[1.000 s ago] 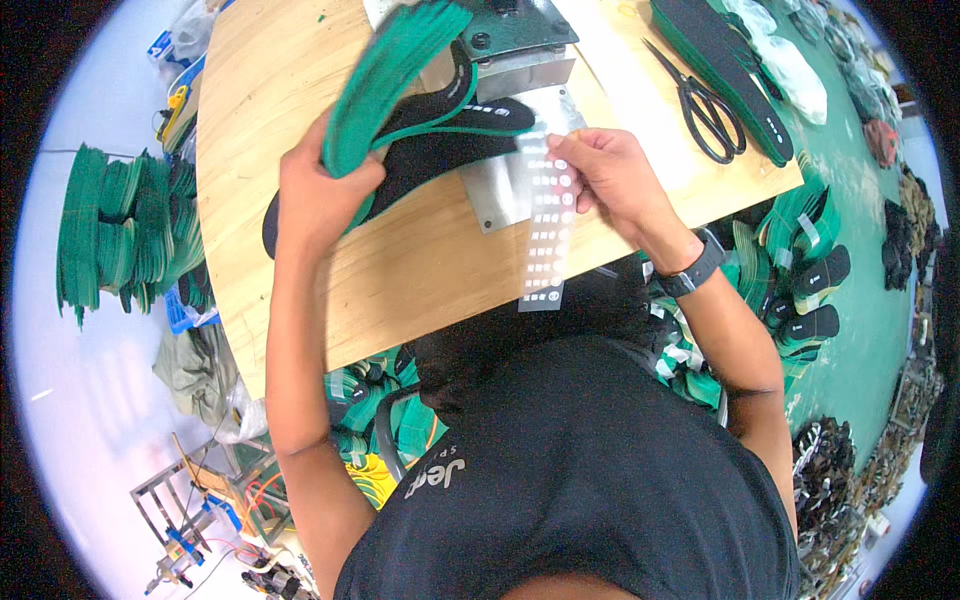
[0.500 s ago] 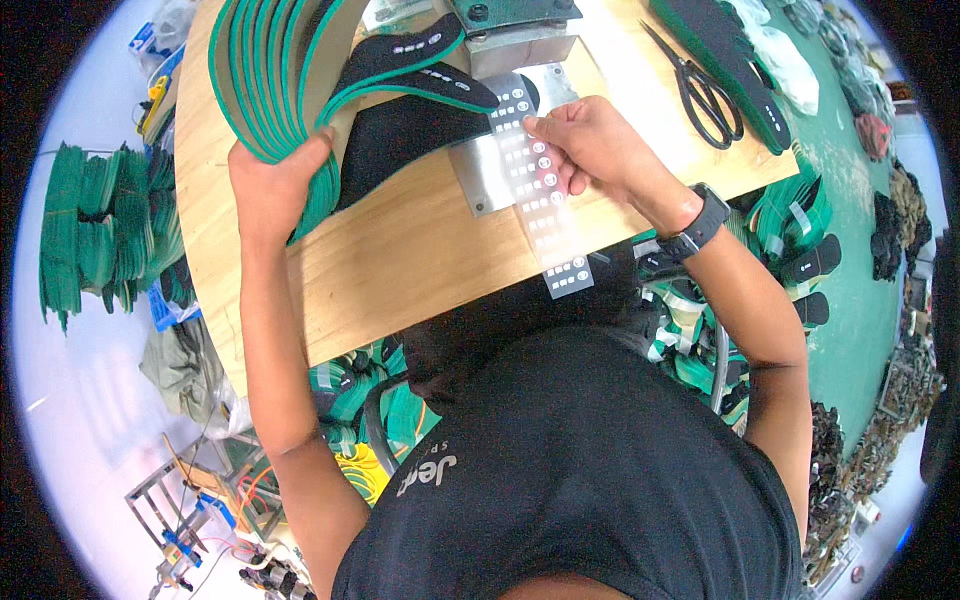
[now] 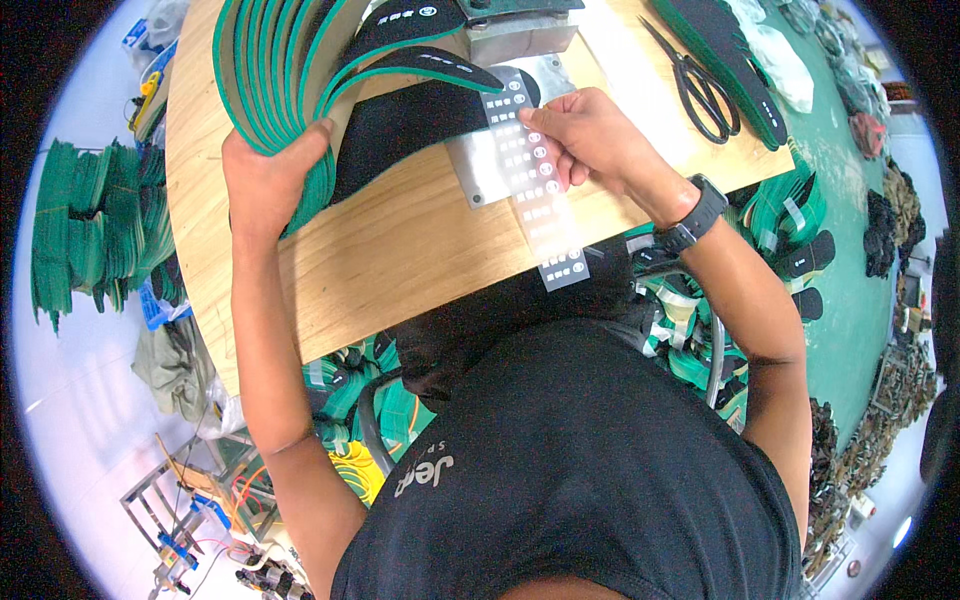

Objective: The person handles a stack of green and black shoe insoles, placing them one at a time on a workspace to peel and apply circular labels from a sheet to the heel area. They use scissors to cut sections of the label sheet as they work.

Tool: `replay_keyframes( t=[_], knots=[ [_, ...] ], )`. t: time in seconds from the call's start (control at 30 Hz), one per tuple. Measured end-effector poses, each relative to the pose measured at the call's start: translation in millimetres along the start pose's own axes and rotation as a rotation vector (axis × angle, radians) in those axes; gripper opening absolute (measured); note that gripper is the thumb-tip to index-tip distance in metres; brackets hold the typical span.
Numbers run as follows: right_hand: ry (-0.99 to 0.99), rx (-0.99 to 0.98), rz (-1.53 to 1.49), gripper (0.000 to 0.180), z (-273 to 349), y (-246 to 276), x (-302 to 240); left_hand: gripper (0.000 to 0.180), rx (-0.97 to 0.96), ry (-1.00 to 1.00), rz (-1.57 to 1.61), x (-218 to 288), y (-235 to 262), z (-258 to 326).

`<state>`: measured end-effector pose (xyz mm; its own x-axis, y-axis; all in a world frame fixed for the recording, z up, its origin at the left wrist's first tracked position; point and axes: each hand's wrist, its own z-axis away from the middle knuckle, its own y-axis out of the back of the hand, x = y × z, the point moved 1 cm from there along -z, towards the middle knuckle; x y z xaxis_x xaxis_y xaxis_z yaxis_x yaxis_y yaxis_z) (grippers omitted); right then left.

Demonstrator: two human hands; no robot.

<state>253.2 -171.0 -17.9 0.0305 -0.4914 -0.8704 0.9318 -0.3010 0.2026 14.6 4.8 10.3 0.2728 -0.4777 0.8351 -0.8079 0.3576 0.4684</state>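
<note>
My left hand [image 3: 275, 185] is closed round the lower end of a fanned stack of green-edged insoles [image 3: 262, 75], thumb on top. The nearest insoles of the stack bend over to the right, showing black faces with small white marks. Under them a black insole [image 3: 405, 135] lies with its right end on a metal plate [image 3: 480, 180]. Between thumb and fingers, my right hand [image 3: 598, 140] pinches a see-through strip of white printed transfers [image 3: 545, 215]. The strip's upper end overlaps that insole's right end, and its lower end hangs past the table's near edge.
A metal press block [image 3: 520, 40] stands just beyond the plate. Black scissors [image 3: 700, 95] and another insole pile [image 3: 715, 60] lie at the right of the wooden table [image 3: 400, 265]. Green insole stacks [image 3: 95, 230] stand at the left; more bundles [image 3: 790, 215] lie below the table.
The insoles bending over from the left-hand stack have shifted slightly upward, their right ends lifting a little. Both hands keep their grip, and the strip is nearly in place as before.
</note>
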Motion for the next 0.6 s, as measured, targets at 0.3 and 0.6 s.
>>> replay_keyframes(
  t=[0.3,0.6],
  knots=[
    [-0.022,0.010,-0.017,0.036,0.8,-0.7,0.2,0.024,0.048,0.021,0.000,3.1,-4.3,3.6],
    [-0.028,-0.008,-0.024,0.037,2.1,-1.5,1.1,0.025,0.066,0.049,0.045,-0.3,-2.5,5.1]
  ],
)
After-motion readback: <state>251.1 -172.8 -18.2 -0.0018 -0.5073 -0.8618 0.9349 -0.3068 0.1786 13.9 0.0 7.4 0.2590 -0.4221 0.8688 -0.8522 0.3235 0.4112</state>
